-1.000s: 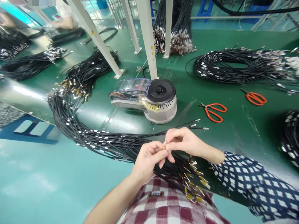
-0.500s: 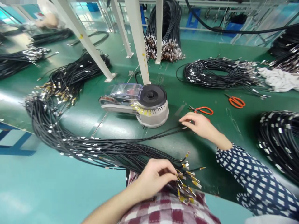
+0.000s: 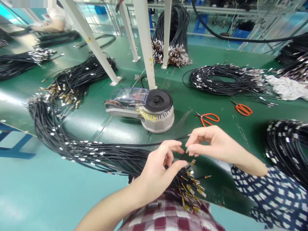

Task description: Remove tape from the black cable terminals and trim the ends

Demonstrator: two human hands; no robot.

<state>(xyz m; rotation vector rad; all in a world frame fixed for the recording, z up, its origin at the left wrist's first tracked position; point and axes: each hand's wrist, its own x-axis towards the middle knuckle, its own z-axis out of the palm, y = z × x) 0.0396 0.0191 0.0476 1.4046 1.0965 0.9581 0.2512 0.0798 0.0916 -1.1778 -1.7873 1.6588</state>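
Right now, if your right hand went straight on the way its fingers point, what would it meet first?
The right hand would probably meet the left hand first, though the depth between them is unclear.

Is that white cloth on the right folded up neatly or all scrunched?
Scrunched: the white cloth lies in a lumpy, wrinkly heap, with no neat folds showing.

Dispenser [image 3: 157,118] mid-frame on table [image 3: 127,130]; scissors [image 3: 207,119] to its right; cable bundle [image 3: 115,152] below, spanning left to lower centre.
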